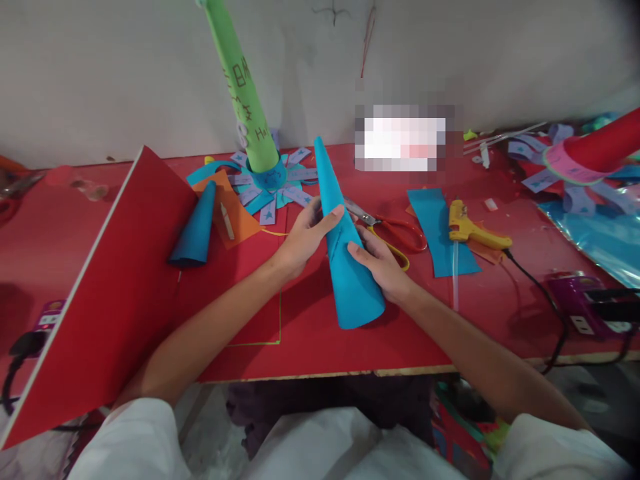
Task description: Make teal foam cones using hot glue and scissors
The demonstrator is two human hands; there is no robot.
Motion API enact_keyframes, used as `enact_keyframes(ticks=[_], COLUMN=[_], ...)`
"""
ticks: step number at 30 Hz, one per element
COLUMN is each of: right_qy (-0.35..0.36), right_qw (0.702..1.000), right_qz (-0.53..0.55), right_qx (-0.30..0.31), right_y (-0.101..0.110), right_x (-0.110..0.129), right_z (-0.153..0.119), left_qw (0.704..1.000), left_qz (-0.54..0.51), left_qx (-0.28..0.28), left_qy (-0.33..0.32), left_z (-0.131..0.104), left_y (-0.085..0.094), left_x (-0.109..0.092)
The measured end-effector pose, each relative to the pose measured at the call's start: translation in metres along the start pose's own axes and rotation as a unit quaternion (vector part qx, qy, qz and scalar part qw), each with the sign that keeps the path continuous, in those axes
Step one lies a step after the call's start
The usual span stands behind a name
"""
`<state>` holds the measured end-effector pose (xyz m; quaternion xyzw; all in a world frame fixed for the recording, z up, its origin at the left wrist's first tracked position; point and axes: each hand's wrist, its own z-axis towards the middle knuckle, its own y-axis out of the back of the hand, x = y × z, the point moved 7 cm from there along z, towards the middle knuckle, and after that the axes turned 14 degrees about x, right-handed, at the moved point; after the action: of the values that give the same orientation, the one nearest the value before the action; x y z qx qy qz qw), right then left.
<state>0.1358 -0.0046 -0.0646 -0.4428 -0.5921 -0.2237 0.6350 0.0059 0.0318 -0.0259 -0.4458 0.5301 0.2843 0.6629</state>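
A large blue paper cone (347, 267) is held between my two hands above the red table, its narrow tip pointing away from me and its wide end toward me. My left hand (307, 233) grips its left side, thumb lying on the paper. On the right side, my right hand (383, 263) is closed round the cone, with the thumb on top and the other fingers partly hidden. Scissors (400, 233) with red and yellow handles lie just beyond my right hand. A smaller blue cone (196, 230) rests left of my left hand.
A tall green paper tube (245, 100) with lettering stands in a ring of lilac strips. A yellow glue gun (475, 230) lies on blue paper (430, 213). A red board (110, 267) leans at left. Purple power strips (575, 300) sit at both sides. A red tube (605, 147) is at right.
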Motion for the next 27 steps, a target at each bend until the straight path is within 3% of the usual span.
enact_keyframes(ticks=[4, 9, 14, 18, 27], right_qy=[0.038, 0.129, 0.165, 0.163, 0.093], right_qw=[0.995, 0.966, 0.979, 0.982, 0.993], right_qz=[-0.072, -0.136, -0.063, -0.072, -0.076], right_qx=[-0.055, -0.177, -0.103, -0.064, -0.012], right_y=[0.013, 0.031, 0.02, 0.011, 0.01], right_x=[0.003, 0.02, 0.018, 0.011, -0.014], right_z=[0.0, -0.011, -0.007, -0.005, -0.006], left_qw=[0.998, 0.982, 0.954, 0.956, 0.973], left_qz=[-0.008, -0.076, -0.148, -0.148, -0.13], left_qx=[-0.052, -0.16, -0.225, -0.22, -0.153], left_qy=[-0.018, -0.061, -0.132, -0.129, -0.11], left_z=[0.002, 0.006, 0.005, 0.005, 0.005], left_y=[0.016, 0.055, 0.081, 0.077, 0.041], left_x=[-0.004, -0.02, -0.029, -0.028, -0.034])
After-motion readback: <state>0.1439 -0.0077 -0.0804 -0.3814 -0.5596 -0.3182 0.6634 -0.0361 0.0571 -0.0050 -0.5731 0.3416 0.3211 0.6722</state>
